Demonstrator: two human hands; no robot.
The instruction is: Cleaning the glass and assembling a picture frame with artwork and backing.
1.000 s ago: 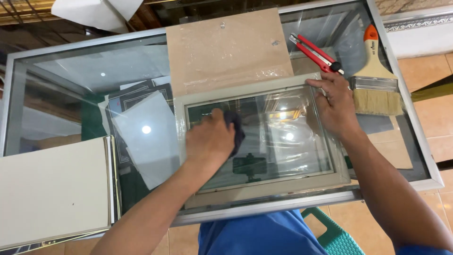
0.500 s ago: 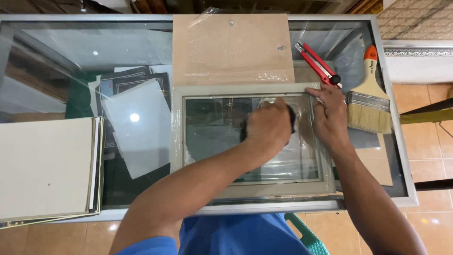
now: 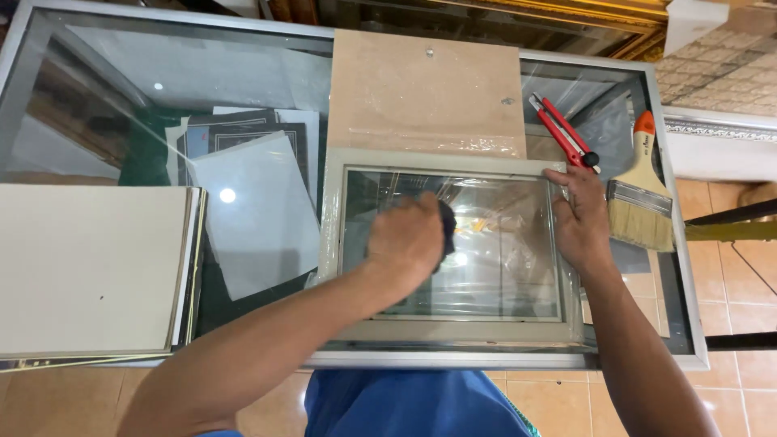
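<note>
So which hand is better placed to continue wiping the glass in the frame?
Left. The left hand already presses a dark cloth on the glass, while the right hand rests on the frame edge.

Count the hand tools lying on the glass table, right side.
2: a red utility knife just beyond the right hand, and a paintbrush with an orange handle beside that hand, near the table's right edge. Others may be hidden.

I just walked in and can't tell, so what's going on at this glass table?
A person leans over a glass-topped table. The left hand presses a dark cloth onto the glass of a pale picture frame, while the right hand rests flat on the frame's right edge. A brown backing board lies above the frame. A red utility knife and a paintbrush lie to the right, untouched.
</note>
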